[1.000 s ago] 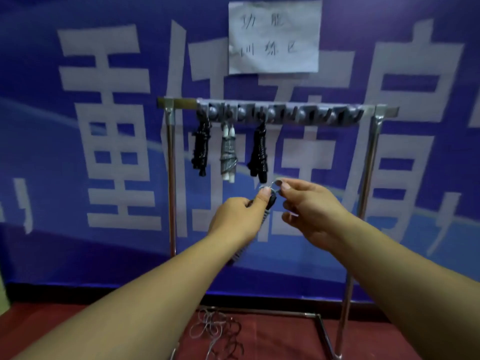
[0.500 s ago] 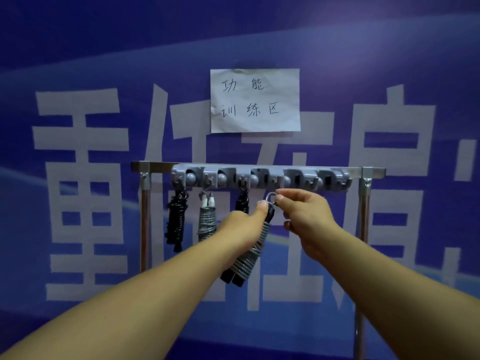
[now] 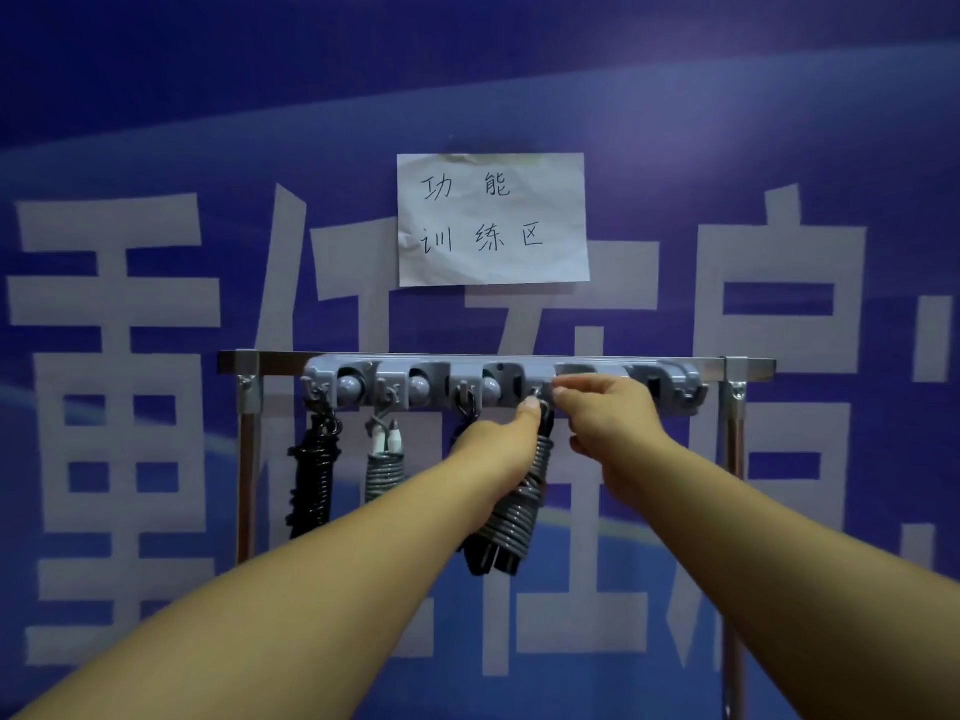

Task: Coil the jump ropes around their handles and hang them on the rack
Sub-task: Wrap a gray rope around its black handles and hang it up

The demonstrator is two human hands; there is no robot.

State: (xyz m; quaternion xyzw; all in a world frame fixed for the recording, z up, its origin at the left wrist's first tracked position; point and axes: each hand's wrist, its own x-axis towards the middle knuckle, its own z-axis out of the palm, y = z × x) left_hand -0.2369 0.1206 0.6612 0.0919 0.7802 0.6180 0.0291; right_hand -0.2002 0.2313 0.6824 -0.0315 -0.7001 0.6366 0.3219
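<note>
A grey hook strip (image 3: 592, 374) runs along the metal rack's top bar (image 3: 280, 362). My left hand (image 3: 498, 449) grips a coiled jump rope (image 3: 511, 517), grey cord wound around black handles, held up just under the strip. My right hand (image 3: 605, 413) pinches the small loop at the bundle's top, right at a hook near the strip's middle. Whether the loop sits on the hook is hidden by my fingers. A black coiled rope (image 3: 314, 475) and a grey one with white handles (image 3: 384, 459) hang at the left. A third hanging rope is mostly hidden behind my left hand.
The rack's steel posts (image 3: 248, 459) stand at left and right in front of a blue banner wall. A white paper note (image 3: 492, 218) is taped above the rack. Free hooks remain on the strip's right end (image 3: 675, 387).
Both hands have lifted the coiled rope from below the hanging ropes up to the hook strip. My view has tilted upward, so the floor is out of sight.
</note>
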